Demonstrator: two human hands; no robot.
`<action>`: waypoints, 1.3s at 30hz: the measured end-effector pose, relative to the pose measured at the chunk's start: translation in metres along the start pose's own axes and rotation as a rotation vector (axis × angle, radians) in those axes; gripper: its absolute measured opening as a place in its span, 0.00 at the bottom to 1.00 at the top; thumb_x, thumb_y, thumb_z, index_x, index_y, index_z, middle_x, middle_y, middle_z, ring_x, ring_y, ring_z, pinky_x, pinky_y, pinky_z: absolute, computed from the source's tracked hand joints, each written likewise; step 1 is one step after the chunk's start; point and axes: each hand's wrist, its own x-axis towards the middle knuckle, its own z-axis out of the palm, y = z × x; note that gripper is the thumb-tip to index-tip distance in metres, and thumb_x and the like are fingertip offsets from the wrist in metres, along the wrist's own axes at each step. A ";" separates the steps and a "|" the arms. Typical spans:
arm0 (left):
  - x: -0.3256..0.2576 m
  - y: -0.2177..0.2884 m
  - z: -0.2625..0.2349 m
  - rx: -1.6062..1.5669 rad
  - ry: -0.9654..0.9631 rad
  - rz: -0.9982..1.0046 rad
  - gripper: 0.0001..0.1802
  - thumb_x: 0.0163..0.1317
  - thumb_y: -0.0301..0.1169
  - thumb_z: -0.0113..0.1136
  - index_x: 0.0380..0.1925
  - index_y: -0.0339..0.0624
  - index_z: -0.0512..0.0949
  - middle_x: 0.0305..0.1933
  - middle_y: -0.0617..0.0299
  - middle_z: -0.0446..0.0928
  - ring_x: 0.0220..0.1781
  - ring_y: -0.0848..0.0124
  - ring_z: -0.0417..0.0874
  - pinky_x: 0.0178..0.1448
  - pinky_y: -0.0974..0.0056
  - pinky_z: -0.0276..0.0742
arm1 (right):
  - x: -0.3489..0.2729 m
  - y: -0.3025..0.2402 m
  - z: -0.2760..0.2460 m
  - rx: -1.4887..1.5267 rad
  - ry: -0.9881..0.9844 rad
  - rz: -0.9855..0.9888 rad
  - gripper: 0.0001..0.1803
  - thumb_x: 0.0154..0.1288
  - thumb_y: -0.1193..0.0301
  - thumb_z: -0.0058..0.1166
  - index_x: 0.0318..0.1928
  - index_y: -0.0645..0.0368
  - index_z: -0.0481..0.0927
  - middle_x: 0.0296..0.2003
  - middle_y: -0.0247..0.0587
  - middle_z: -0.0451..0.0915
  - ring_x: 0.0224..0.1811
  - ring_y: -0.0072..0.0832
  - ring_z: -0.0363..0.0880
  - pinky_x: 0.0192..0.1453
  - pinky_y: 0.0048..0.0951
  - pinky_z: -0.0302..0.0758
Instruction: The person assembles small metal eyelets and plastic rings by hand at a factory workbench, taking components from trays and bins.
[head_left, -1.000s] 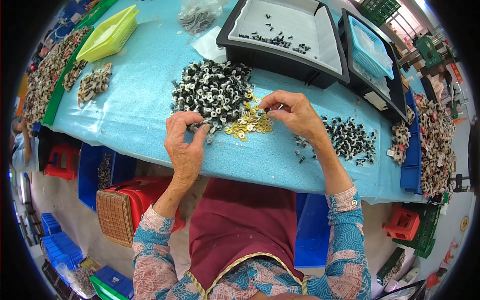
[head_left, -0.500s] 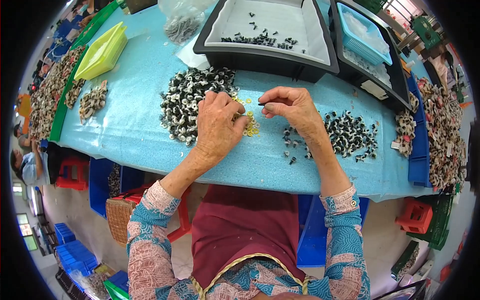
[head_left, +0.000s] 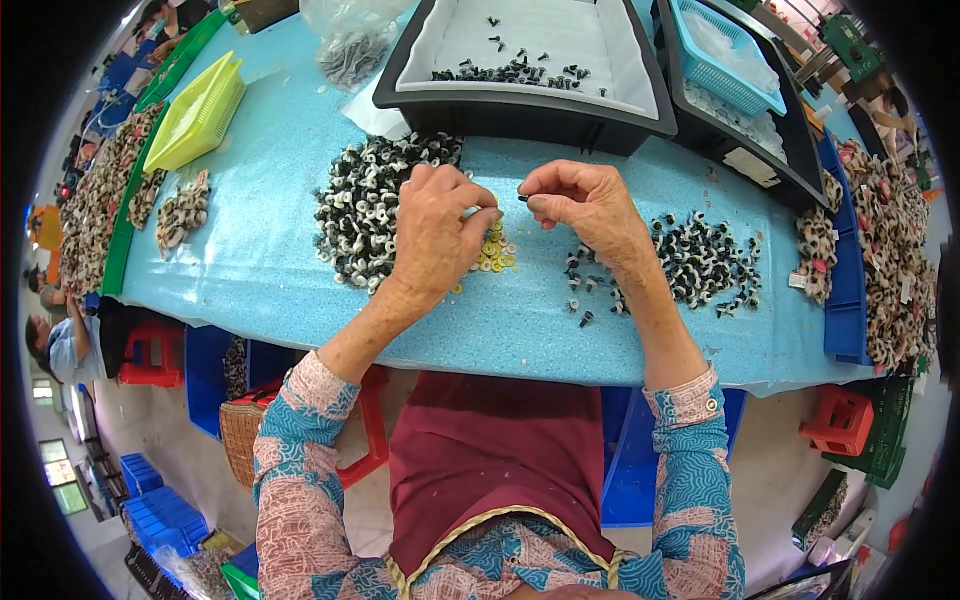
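Here, hands meet over yellow washers [head_left: 492, 250].
Right hand [head_left: 585, 205] pinches a dark screw [head_left: 523, 198]; left hand [head_left: 435, 225], fingertips closed, contents unclear; black tray [head_left: 520, 105] behind.

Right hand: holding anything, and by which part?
Right hand pinches a small dark screw between thumb and forefinger, gripped at one end; the other end pokes toward the left hand.

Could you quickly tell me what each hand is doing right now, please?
Left hand: fingers pinched together over the yellow washers; what it holds cannot be told.
Right hand: pinched on a small dark screw.
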 end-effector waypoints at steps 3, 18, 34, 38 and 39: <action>0.004 0.001 0.001 0.123 -0.161 -0.021 0.04 0.40 0.27 0.66 0.19 0.46 0.81 0.28 0.64 0.73 0.37 0.64 0.70 0.41 0.59 0.63 | 0.001 0.000 -0.001 -0.026 0.015 0.001 0.07 0.55 0.78 0.57 0.36 0.62 0.81 0.26 0.31 0.79 0.29 0.16 0.75 0.34 0.18 0.74; 0.006 0.003 -0.006 -0.376 -0.071 -0.299 0.05 0.51 0.20 0.59 0.29 0.38 0.78 0.26 0.62 0.75 0.27 0.75 0.75 0.32 0.71 0.70 | -0.001 0.001 0.001 0.086 -0.007 0.025 0.07 0.56 0.78 0.57 0.36 0.65 0.80 0.26 0.34 0.79 0.29 0.18 0.77 0.34 0.19 0.75; 0.004 -0.004 -0.001 -0.100 -0.082 -0.013 0.04 0.45 0.22 0.62 0.23 0.43 0.81 0.26 0.64 0.80 0.30 0.69 0.77 0.38 0.66 0.70 | 0.004 0.002 -0.002 0.017 -0.009 -0.010 0.05 0.57 0.78 0.57 0.35 0.64 0.80 0.26 0.34 0.79 0.28 0.18 0.78 0.32 0.19 0.75; 0.005 0.005 -0.006 -0.492 -0.061 -0.402 0.03 0.55 0.22 0.58 0.31 0.38 0.79 0.30 0.67 0.80 0.28 0.81 0.77 0.30 0.75 0.68 | 0.000 0.000 0.003 0.137 -0.008 -0.059 0.05 0.57 0.77 0.57 0.35 0.66 0.79 0.25 0.36 0.79 0.28 0.19 0.78 0.33 0.20 0.76; 0.006 0.007 -0.008 -0.491 -0.056 -0.401 0.03 0.55 0.22 0.58 0.31 0.38 0.79 0.30 0.67 0.80 0.28 0.81 0.77 0.30 0.75 0.68 | -0.002 -0.002 0.004 0.175 -0.013 -0.084 0.06 0.57 0.77 0.57 0.35 0.66 0.79 0.25 0.37 0.79 0.28 0.20 0.78 0.33 0.20 0.76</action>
